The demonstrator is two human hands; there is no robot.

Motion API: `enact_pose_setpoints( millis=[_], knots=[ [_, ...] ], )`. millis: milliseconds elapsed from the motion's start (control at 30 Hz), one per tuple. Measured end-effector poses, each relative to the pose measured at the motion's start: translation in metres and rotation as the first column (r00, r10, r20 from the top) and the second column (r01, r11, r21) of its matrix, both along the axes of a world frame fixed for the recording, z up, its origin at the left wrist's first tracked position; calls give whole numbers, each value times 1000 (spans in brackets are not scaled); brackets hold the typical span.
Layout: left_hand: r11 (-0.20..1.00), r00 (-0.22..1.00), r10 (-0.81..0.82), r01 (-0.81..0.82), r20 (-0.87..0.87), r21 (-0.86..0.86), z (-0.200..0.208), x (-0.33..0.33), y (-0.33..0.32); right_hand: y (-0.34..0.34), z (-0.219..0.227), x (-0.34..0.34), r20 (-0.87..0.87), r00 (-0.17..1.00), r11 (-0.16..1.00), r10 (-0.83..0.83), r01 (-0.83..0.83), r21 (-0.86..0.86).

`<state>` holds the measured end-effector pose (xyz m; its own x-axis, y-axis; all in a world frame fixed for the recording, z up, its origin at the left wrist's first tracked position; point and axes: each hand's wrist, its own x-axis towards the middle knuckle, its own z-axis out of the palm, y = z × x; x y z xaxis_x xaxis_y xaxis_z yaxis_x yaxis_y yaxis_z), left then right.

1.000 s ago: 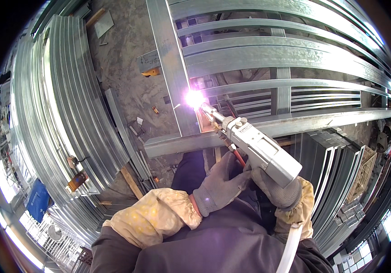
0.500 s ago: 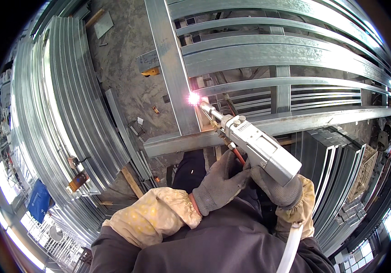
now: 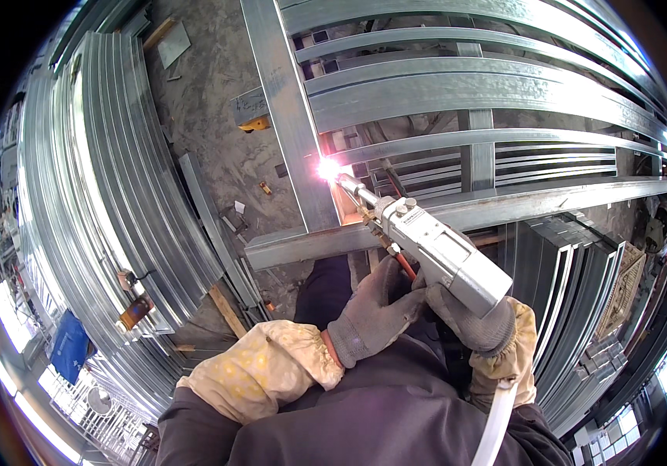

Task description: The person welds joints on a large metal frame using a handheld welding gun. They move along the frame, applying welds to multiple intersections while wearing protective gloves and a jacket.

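A silver-grey handheld welding gun (image 3: 446,252) points up and to the left, its nozzle at the joint between a wide upright steel tube (image 3: 283,101) and a narrower crossbar (image 3: 427,145). A bright pinkish-white glow (image 3: 328,168) burns at the tip and hides the joint itself. My right hand (image 3: 473,322), in a grey glove, is wrapped around the gun's rear grip, partly under its body. My left hand (image 3: 376,314), gloved too, has its fingers closed under the gun beside a red hose (image 3: 405,266); the gun hides part of this grip.
A lower frame rail (image 3: 551,206) runs across just beyond my hands. Long stacked metal profiles (image 3: 128,186) lie at left, and more bundled tubes (image 3: 566,264) at right. A pale hose (image 3: 496,423) passes by my right forearm. A yellow tool (image 3: 254,124) lies beyond the upright tube.
The glow at the nozzle looks larger, and the gun has shifted very slightly left in the picture. Both hands keep the same hold.
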<state>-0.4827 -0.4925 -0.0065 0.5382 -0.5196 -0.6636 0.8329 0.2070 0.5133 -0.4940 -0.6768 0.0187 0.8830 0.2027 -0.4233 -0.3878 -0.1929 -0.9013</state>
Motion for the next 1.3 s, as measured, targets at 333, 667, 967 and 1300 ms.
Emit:
enact_pose_setpoints(
  millis=[333, 667, 967, 1300],
  knots=[
    [997, 997, -71, 71, -5, 19, 3, 0, 0, 0, 2, 0, 196, 981, 1000, -15, 12, 16],
    [999, 999, -35, 34, -32, -22, 6, 4, -3, 2, -3, -11, 57, 988, 981, -144, 135, 140],
    [996, 997, -77, 77, -2, 54, 4, 7, 0, 0, 0, 4, 175, 984, 1000, -27, 26, 9],
    [997, 996, -61, 58, 66, 49, 3, 6, 0, 3, 1, 4, 129, 991, 998, -45, 51, -40]
  ],
)
